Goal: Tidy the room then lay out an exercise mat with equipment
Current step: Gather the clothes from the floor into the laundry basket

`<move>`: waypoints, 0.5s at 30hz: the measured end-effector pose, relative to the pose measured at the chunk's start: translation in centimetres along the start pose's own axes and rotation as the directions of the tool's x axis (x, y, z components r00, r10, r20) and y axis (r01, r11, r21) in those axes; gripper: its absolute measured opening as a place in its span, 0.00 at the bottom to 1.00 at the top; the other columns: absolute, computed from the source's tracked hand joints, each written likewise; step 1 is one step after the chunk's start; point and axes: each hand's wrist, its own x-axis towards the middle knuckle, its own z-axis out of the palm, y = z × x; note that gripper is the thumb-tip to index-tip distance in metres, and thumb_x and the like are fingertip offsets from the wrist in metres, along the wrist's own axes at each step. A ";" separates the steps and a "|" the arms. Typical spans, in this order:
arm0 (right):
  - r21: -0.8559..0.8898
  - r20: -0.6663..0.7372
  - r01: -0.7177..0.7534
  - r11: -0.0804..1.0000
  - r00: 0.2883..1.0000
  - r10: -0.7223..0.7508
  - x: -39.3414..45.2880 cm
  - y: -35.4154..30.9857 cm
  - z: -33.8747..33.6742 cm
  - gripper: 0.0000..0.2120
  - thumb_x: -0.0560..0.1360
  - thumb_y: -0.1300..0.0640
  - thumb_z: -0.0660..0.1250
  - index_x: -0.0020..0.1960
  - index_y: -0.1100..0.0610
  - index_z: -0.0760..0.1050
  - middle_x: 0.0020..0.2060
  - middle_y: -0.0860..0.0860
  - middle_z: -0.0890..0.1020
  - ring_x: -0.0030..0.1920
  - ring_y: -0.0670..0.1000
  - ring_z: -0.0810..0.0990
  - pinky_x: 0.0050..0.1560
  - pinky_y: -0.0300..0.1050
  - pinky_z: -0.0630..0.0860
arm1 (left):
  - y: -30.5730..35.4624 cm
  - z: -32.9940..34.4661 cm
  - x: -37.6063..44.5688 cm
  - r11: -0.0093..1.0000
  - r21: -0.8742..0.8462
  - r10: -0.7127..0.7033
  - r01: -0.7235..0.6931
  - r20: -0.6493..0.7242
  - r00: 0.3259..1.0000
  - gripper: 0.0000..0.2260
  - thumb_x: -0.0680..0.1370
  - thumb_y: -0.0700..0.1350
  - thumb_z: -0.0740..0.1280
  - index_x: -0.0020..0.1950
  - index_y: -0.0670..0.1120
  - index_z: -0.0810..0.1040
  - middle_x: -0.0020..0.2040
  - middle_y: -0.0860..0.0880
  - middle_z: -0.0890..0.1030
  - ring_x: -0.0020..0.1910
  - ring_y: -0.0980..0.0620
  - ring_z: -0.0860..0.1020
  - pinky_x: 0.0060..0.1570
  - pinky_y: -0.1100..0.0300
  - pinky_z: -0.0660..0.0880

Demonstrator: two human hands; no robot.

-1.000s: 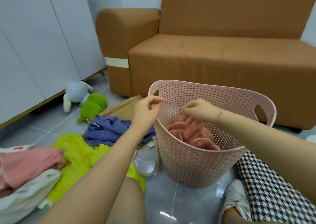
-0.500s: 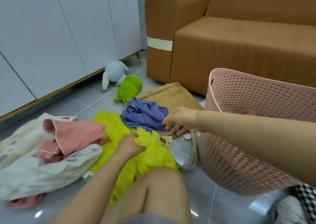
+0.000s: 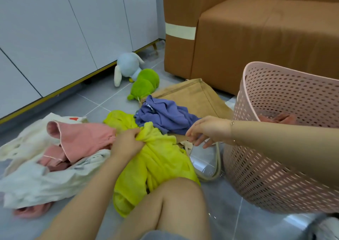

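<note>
The left hand (image 3: 128,144) has closed its grip on a bunched fold of the yellow cloth (image 3: 156,164); half a second ago it only rested there. The right hand (image 3: 209,129), out of the basket (image 3: 275,148) a second ago, hovers with fingers spread over the purple cloth's (image 3: 165,115) edge, holding nothing. Judging by this, the yellow cloth goes into the basket next. Pink (image 3: 82,139) and white (image 3: 36,183) clothes lie on the floor (image 3: 102,100).

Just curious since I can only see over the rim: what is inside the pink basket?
Inside the pink basket, a bunched pinkish-brown cloth shows above the right forearm. The forearm and the basket's near wall cover the rest, so anything deeper cannot be seen.
</note>
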 end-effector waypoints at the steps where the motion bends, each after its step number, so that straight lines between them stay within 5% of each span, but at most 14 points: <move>1: 0.032 -0.014 -0.012 0.999 1.000 0.012 0.1 0.0 -0.3 0.10 0.79 0.59 0.60 0.57 0.60 0.76 0.49 0.54 0.80 0.44 0.50 0.79 0.43 0.42 0.77 | 0.7 -1.4 0.1 0.999 -0.005 0.038 -0.038 -0.040 0.998 0.04 0.69 0.45 0.69 0.38 0.49 0.74 0.39 0.44 0.80 0.44 0.42 0.78 0.36 0.56 0.63; 6: 0.204 0.061 -0.014 0.979 0.998 0.002 -1.0 -0.8 -1.7 0.19 0.79 0.62 0.58 0.70 0.62 0.67 0.43 0.50 0.77 0.36 0.47 0.73 0.36 0.36 0.73 | 5.2 -6.2 -0.2 0.987 0.000 0.159 -0.160 -0.150 0.976 0.07 0.66 0.51 0.64 0.35 0.48 0.73 0.39 0.45 0.80 0.44 0.43 0.78 0.35 0.55 0.64; 10: 0.242 0.013 0.113 0.964 0.993 -0.119 -2.8 -1.1 -2.8 0.19 0.78 0.67 0.62 0.68 0.59 0.69 0.57 0.59 0.78 0.51 0.54 0.79 0.51 0.48 0.78 | 10.2 -7.9 -1.1 0.957 0.108 0.285 -0.269 -0.180 0.941 0.14 0.68 0.53 0.62 0.44 0.45 0.79 0.40 0.47 0.81 0.42 0.45 0.76 0.37 0.55 0.67; 15: 0.241 0.042 0.194 0.951 0.977 -0.210 -5.3 -1.8 -4.1 0.30 0.73 0.74 0.64 0.70 0.53 0.64 0.63 0.60 0.73 0.60 0.56 0.74 0.52 0.48 0.77 | 18.0 -9.6 -0.7 0.891 0.296 0.372 -0.344 -0.043 0.927 0.07 0.74 0.42 0.66 0.36 0.50 0.72 0.33 0.52 0.72 0.38 0.50 0.72 0.31 0.58 0.65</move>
